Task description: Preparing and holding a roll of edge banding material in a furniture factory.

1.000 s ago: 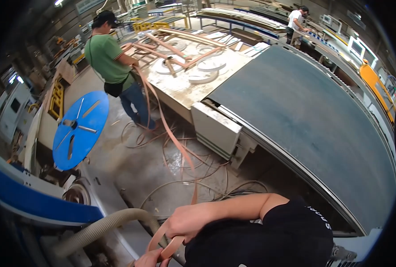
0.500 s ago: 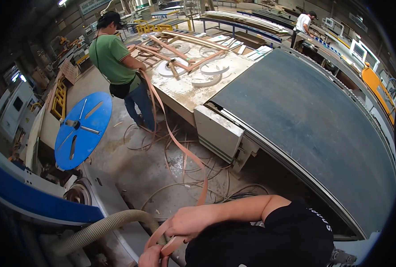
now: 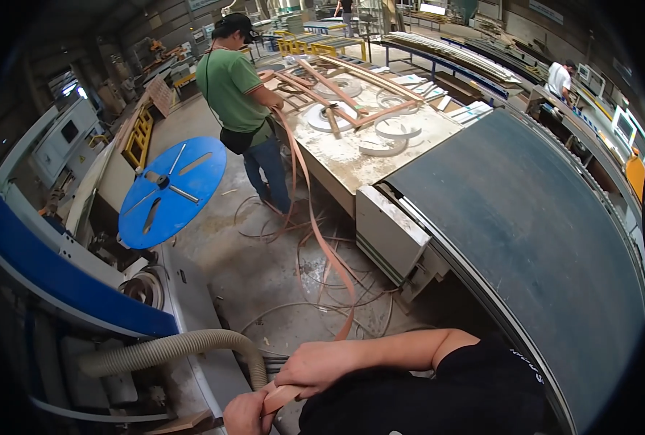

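Observation:
A long, flat reddish-brown strip of edge banding [image 3: 342,270] hangs in a slack curve from a co-worker's hands down to mine. My right hand [image 3: 313,367] is closed around the strip, its forearm reaching in from the right. Lower and to the left, my left hand [image 3: 245,412] pinches a bent-over length of the same banding, which shows as a flat band between both hands. The fingertips of my left hand are partly hidden. Close by my hands, a ribbed beige hose [image 3: 170,351] curves down beside a machine.
A co-worker in a green shirt [image 3: 229,90] stands by a worktable [image 3: 322,161] bearing wood frames and coiled banding. A dark conveyor belt [image 3: 511,217] fills the right. Left are a blue slotted disc [image 3: 174,190] and a machine's blue edge [image 3: 68,293]. Loose strips [image 3: 300,308] tangle on the floor.
The view has swung left, so the surroundings sit further right. The loop of banding between my hands has become a flatter, folded length, with both hands still gripping it.

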Demonstrator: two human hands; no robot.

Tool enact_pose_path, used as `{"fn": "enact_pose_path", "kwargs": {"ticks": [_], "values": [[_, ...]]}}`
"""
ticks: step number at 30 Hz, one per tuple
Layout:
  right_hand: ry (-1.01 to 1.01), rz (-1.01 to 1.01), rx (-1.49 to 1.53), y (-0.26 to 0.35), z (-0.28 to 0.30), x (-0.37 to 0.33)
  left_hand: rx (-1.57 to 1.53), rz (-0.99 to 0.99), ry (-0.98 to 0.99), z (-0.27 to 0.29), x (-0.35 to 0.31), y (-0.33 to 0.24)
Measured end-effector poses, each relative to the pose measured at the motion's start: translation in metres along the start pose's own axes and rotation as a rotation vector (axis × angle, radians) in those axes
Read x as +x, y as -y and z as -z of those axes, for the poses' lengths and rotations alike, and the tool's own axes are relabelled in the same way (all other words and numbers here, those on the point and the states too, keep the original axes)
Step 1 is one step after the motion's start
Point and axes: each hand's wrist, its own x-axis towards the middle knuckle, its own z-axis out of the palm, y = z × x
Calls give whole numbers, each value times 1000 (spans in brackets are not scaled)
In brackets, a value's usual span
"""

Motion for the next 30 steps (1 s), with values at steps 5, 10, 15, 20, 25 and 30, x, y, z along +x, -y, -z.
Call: {"fn": "enact_pose_path", "kwargs": {"ticks": [5,10,15,20,25,30], "values": [[-193,105,145,-21,-5,-14,-70,39,-83,12,-2,-11],[-29,93,168,-34,8,-22,-150,143,0,13,-9,-13],[-15,114,130,-40,18,-29,-42,219,-66,-8,25,-54],[61,114,77,-40,33,-41,-39,334,-12,-47,46,-80],[35,184,231,-48,43,-59,-81,239,-90,-51,37,-79],[-122,241,167,-63,34,-69,-106,175,-225,-42,12,-64]]}}
